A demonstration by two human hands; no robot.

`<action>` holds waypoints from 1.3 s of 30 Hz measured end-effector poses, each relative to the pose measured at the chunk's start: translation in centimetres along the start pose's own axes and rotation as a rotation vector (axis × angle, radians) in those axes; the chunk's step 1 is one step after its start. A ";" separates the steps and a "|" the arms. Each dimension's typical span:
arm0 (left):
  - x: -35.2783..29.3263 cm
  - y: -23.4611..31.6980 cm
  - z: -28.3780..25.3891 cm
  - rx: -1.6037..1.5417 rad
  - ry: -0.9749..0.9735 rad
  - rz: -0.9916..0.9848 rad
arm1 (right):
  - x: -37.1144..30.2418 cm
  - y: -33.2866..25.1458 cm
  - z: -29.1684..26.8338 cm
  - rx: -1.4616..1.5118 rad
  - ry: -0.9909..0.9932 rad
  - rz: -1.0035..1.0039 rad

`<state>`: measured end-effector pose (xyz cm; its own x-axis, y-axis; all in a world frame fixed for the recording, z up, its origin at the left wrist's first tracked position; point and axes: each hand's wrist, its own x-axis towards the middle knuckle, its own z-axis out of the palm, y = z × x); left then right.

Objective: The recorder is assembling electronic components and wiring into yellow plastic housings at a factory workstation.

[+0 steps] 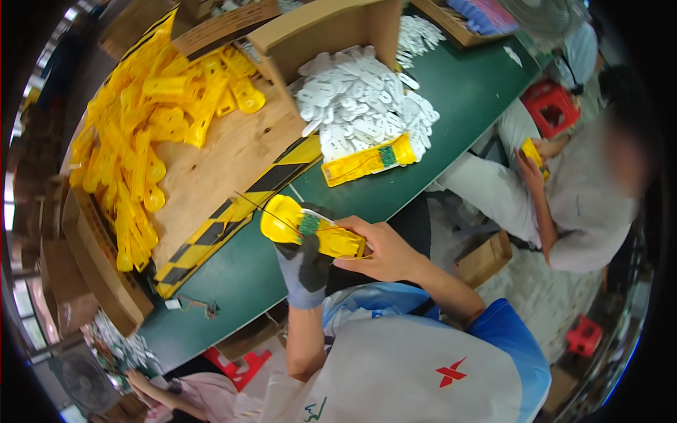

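Observation:
A yellow plastic housing (282,220) with a rounded end and a small green circuit board (309,224) is held between my hands, over the table's near edge. Wrapped round its underside is my left hand (303,271), in a grey and black glove. My bare right hand (386,252) pinches its narrower right end, where thin wires run along the inside. A thin dark strand sticks out beyond the rounded end. On the table ahead lies a similar yellow housing (349,169) with a green board, against a heap of small white plastic parts (352,99).
A cardboard box (338,32) lies on its side behind the white parts. Many yellow housings (169,116) cover a wooden board (211,158) edged with black-and-yellow tape. A small wired part (201,307) lies on the green table (240,271). Another person (585,176) sits at right; someone's hands (144,388) show lower left.

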<state>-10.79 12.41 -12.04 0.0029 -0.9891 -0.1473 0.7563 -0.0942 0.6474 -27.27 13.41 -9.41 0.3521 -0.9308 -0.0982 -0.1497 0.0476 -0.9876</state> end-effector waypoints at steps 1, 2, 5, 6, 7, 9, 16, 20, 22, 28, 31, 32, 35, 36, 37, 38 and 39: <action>-0.3 -0.6 1.0 0.018 0.024 -0.002 | -0.5 0.0 -0.9 -0.083 -0.032 0.006; -0.1 -1.0 1.5 0.166 0.023 -0.013 | -1.2 0.0 -1.7 -0.068 -0.002 0.005; 1.3 -1.3 4.1 0.545 -0.132 0.019 | -3.3 -0.4 -5.3 -0.224 0.131 0.014; 2.8 -1.7 4.7 0.741 -0.312 0.223 | -4.0 -0.5 -6.9 -0.301 0.207 0.001; 4.5 -1.5 5.6 1.014 -0.422 0.355 | -4.3 0.6 -8.6 -0.330 0.416 -0.090; 6.8 -2.4 7.2 1.413 -0.513 0.519 | -4.1 2.1 -12.4 -0.357 0.788 -0.165; 9.0 -4.3 8.4 2.148 -0.771 0.600 | -0.6 5.7 -25.3 -1.009 1.091 0.109; 7.7 -3.0 7.2 1.748 -0.529 0.600 | 1.5 8.4 -27.4 -1.212 0.986 0.096; 6.2 -1.1 7.8 1.669 -0.408 0.423 | 2.9 8.8 -27.0 -1.283 1.057 0.009; 3.8 -0.6 5.7 1.302 -0.073 0.383 | 2.5 5.5 -14.7 -0.457 1.032 -0.268; 3.2 -1.4 2.0 1.226 0.017 0.276 | 2.3 2.2 -5.2 0.083 0.488 -0.126; 2.8 -1.2 1.2 1.232 0.059 0.241 | 2.8 1.6 -2.8 0.186 0.373 -0.094; 1.9 -0.8 0.6 0.983 0.114 0.140 | 3.7 1.5 0.4 0.177 0.243 -0.074; 1.9 -1.0 0.2 0.814 0.135 0.095 | 3.9 1.7 0.9 0.182 0.225 -0.051; 1.7 -0.7 0.2 0.766 0.138 0.079 | 3.9 1.6 1.1 0.173 0.216 -0.042; 1.6 -0.6 -0.4 0.755 0.148 0.075 | 4.0 1.5 1.3 0.204 0.205 -0.041; 1.7 -0.2 -0.7 0.672 0.120 0.057 | 4.0 1.4 1.6 0.236 0.195 -0.041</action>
<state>-10.48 10.83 -12.96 0.1327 -0.9788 -0.1561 0.1825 -0.1307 0.9745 -24.62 10.29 -11.38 0.1660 -0.9846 -0.0550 0.0879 0.0703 -0.9936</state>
